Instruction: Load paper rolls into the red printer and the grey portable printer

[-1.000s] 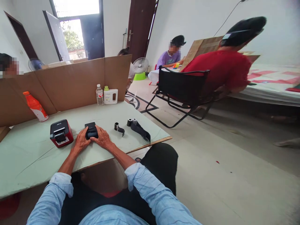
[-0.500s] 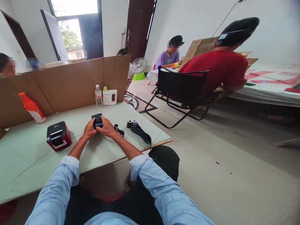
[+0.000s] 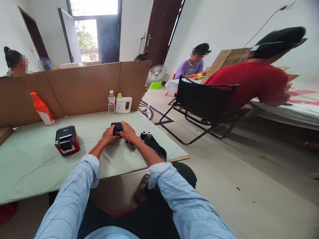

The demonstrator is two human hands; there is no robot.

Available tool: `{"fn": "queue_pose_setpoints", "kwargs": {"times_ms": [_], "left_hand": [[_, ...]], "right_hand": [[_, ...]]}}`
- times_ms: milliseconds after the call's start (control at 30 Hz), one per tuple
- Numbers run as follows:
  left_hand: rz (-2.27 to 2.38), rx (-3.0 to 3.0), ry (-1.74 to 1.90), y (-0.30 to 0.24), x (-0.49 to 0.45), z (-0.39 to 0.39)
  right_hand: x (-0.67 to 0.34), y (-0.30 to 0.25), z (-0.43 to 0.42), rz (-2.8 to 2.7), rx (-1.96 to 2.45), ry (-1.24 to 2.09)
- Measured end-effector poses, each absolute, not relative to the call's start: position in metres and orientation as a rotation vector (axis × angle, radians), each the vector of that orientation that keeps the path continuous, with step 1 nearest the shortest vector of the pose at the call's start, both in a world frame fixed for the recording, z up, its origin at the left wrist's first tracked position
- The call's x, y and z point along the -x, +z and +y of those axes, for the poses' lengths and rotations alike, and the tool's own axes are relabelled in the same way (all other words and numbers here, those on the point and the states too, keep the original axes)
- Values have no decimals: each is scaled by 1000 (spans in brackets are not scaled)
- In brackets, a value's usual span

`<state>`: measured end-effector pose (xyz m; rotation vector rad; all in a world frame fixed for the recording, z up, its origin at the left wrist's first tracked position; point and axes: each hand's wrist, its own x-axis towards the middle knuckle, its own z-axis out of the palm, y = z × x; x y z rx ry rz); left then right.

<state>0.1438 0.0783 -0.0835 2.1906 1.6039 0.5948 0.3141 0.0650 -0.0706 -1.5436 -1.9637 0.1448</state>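
Observation:
A small black box-shaped device (image 3: pixel 117 125) is on or just above the pale green tabletop (image 3: pixel 109 162); I cannot tell whether it touches. My left hand (image 3: pixel 109 135) grips its left side, and my right hand (image 3: pixel 128 132) closes on its right side. Under my right wrist, a dark strip partly shows. Beyond that wrist are a black roll (image 3: pixel 143 134) and a grey-white roll (image 3: pixel 149 134), beside a broad black ribbon (image 3: pixel 156 147). Left of my hands stands a red and black label printer (image 3: pixel 66 141).
An orange bottle (image 3: pixel 43 109), a clear water bottle (image 3: pixel 111 102) and a white jug (image 3: pixel 124 104) stand along the cardboard screen (image 3: pixel 84 86). To the right, a person in red sits on a black folding chair (image 3: pixel 206 96). Another person in purple (image 3: pixel 190 66) sits farther back.
Both hands have moved the black device rightward over the table, closer to the rolls. My right arm now covers the small roll seen earlier. The whole view has shifted.

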Motion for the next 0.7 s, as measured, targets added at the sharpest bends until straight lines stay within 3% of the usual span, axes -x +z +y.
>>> {"fn": "queue_pose_setpoints", "kwargs": {"times_ms": [233, 400, 567, 700], "left_hand": [[1454, -2437, 688, -48, -94, 25], [1547, -2489, 1066, -8, -18, -45], [1984, -2195, 1514, 18, 58, -94], [2118, -1800, 1632, 4, 101, -103]], "right_hand": [[-270, -86, -7, -2156, 1201, 69], [-269, -125, -28, -2170, 1440, 101], [-280, -142, -26, -2042, 1591, 14], [-282, -135, -24, -2025, 1509, -73]]}}
